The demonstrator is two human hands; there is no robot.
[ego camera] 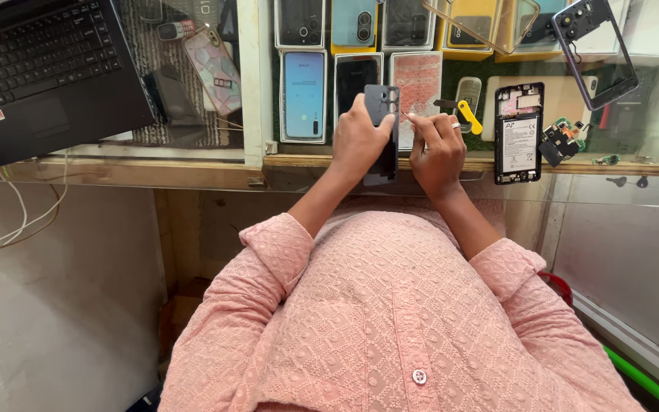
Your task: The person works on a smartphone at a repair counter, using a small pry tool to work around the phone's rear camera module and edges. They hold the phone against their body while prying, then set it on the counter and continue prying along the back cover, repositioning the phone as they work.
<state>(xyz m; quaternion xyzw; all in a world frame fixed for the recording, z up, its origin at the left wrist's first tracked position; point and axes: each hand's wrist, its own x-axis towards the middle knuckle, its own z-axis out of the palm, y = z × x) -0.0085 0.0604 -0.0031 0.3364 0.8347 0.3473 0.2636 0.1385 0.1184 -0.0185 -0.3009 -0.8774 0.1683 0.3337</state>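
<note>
Gripping a dark phone back cover point(382, 130), the left hand point(358, 141) holds it upright over the desk point(192, 169) edge. Right hand point(436, 149), just beside the cover, pinches what looks like a thin tool point(406, 116) against its right edge. Opened phone point(518, 133) with battery showing: right of that hand. Glass case point(257, 84) under the desk top holds phones and phone boxes. Laptop point(43, 72): far left.

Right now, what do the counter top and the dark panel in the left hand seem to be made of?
Counter top: probably clear glass, since phones show beneath it and it reflects light; its front edge looks like wood. Dark panel: likely matte plastic, grey, with no shine. The left hand holds it upright.
</note>
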